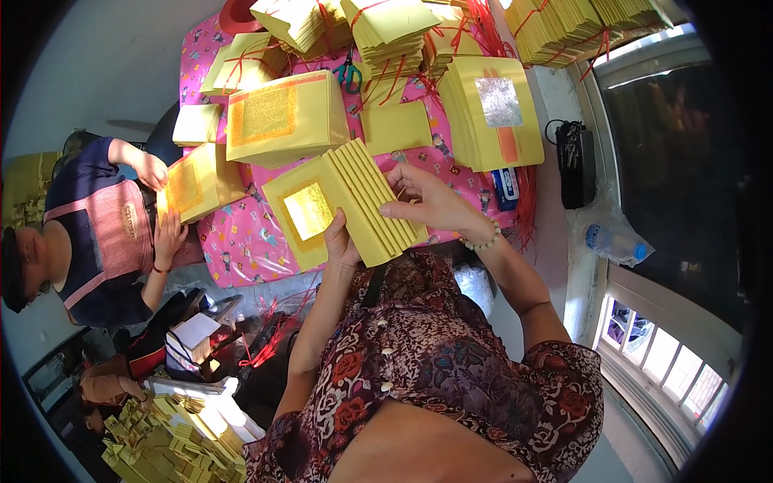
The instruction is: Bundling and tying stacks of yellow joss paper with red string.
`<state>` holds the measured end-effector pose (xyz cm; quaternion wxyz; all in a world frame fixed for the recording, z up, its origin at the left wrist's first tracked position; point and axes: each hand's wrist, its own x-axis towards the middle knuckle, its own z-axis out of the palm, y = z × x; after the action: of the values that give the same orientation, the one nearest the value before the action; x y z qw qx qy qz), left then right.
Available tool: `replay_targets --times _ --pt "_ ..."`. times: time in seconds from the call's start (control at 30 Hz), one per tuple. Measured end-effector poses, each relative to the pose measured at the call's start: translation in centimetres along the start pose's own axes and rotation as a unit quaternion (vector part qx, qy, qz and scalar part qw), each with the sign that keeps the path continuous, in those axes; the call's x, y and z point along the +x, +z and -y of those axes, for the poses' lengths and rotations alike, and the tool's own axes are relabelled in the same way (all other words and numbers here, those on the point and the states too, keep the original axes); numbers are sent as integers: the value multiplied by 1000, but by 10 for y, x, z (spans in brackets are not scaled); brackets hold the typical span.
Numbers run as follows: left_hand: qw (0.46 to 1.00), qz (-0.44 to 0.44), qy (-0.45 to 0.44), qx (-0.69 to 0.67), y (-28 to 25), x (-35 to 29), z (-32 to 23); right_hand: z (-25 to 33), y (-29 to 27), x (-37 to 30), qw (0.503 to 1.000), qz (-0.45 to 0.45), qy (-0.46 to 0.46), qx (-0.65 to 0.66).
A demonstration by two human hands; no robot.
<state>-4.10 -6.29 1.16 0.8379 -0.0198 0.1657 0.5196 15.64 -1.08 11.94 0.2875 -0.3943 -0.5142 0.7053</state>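
My left hand (342,241) grips the lower edge of a yellow joss paper sheet (291,193) with a shiny gold square, its thumb on top. The sheet's right part is a row of narrow, overlapping pleats (369,201). My right hand (427,197), a beaded bracelet at its wrist, is closed at the right edge of these pleats with the thumb resting on them. Just beyond lies a thick stack of gold-patterned yellow paper (282,117). Right of it stands another stack (493,113) with a silver square. A flat yellow sheet (396,127) lies between them.
The table wears a pink patterned cover (241,258). Tied yellow bundles (390,36) and teal-handled scissors (348,74) are at the back. Left, a person in an apron (113,225) handles a yellow stack (201,183). Red strings (525,201) hang at right, near a plastic bottle (616,241).
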Motion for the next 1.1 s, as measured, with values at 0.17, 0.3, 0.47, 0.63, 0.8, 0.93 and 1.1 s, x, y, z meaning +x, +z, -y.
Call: replay_targets --times 0.17,0.3,0.47,0.63,0.8,0.93,1.1 --pt "1000 -14 5 18 -1 0 0 1 0 1 1000 -1 19 0" --pt "1000 -11 -8 26 1 2 -2 4 0 -1 999 -15 21 -41" --pt "999 -12 -5 36 -8 2 -4 -8 -8 5 997 -9 21 -72" --pt "999 -41 -12 16 -35 -9 0 -62 -81 64 940 -189 35 -282" --pt "998 -63 -14 27 -36 -20 10 -115 -144 131 806 -260 88 -525" --pt "997 -75 -14 -6 -41 -33 11 -116 -150 154 755 -156 135 -622" --pt "995 -100 1 -15 -40 -42 15 -121 -156 164 739 -114 174 -641"
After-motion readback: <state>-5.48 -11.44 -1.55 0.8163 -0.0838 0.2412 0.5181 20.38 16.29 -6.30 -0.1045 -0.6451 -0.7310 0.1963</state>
